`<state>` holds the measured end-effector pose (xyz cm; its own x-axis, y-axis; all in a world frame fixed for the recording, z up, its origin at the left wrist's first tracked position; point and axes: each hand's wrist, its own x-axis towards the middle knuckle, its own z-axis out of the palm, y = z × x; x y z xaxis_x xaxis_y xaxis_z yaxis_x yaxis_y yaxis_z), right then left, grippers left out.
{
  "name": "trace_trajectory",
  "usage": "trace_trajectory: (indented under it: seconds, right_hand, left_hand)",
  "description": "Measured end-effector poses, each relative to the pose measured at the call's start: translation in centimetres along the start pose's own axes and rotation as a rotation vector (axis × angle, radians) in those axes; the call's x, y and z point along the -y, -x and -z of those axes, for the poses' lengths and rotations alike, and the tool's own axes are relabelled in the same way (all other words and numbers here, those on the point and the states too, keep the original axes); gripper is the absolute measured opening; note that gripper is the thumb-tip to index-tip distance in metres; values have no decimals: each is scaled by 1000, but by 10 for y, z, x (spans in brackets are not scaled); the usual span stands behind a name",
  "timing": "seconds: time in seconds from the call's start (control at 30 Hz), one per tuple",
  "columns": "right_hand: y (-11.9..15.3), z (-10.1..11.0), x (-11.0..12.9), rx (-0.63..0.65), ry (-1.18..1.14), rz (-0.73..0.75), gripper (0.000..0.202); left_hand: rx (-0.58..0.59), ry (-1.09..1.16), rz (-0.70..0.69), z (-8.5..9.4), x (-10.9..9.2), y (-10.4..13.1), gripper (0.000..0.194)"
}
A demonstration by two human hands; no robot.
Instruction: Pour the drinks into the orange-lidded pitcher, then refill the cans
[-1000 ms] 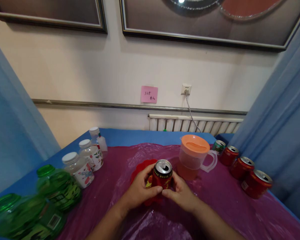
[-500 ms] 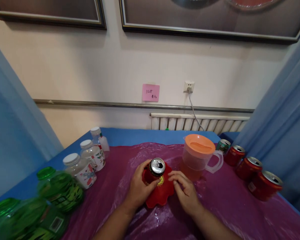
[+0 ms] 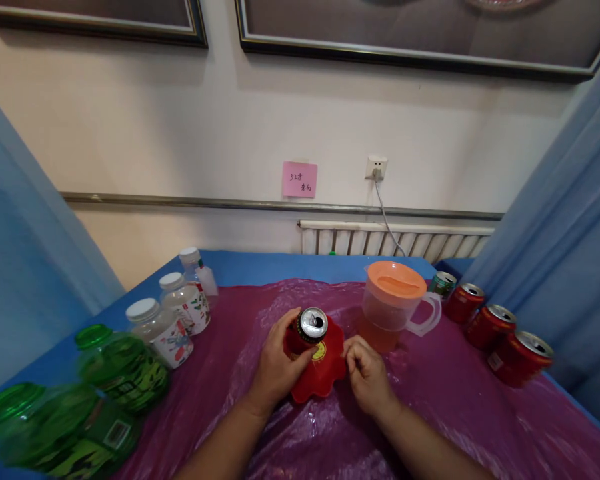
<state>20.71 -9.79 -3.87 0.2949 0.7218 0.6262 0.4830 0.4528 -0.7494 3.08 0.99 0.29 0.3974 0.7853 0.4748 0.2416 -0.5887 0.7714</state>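
Observation:
A drink can (image 3: 313, 325) with a silver top and an opened tab stands slightly tilted over a red scalloped dish (image 3: 325, 380). My left hand (image 3: 275, 363) is wrapped round the can's left side, thumb across its front. At the dish's right edge, my right hand (image 3: 365, 373) is closed, with thumb and forefinger pinched at the rim. A yellow round mark shows inside the dish. To the right stands a clear pitcher (image 3: 387, 320) with an orange lid and orange-tinted liquid low inside.
Several opened cans (image 3: 490, 327) line the right side. Clear bottles with white caps (image 3: 180, 300) and green bottles (image 3: 120, 367) stand along the left. Purple plastic sheeting (image 3: 260, 307) covers the blue table (image 3: 280, 263). A radiator (image 3: 395, 240) is behind it.
My right hand's fingers have curled in and closed at the dish's rim. My left hand keeps its hold on the can. The view has shifted slightly.

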Motion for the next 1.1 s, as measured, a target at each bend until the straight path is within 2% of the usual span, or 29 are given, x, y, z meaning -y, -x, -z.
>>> trace_trajectory:
  seconds: [0.2, 0.37, 0.7, 1.1]
  right_hand:
    - [2, -1, -1, -31, 22, 6, 22]
    - [-1, 4, 0, -39, 23, 21, 20]
    - [-4, 10, -1, -19, 11, 36, 23]
    - [-10, 11, 14, -206, 15, 20, 20]
  left_hand:
    - [0, 23, 44, 0, -1, -1, 64]
    - [-80, 16, 152, 1, 4, -5, 69]
    - [-121, 55, 153, -1, 4, -9, 66]
    - [-111, 30, 162, -1, 5, -10, 66]
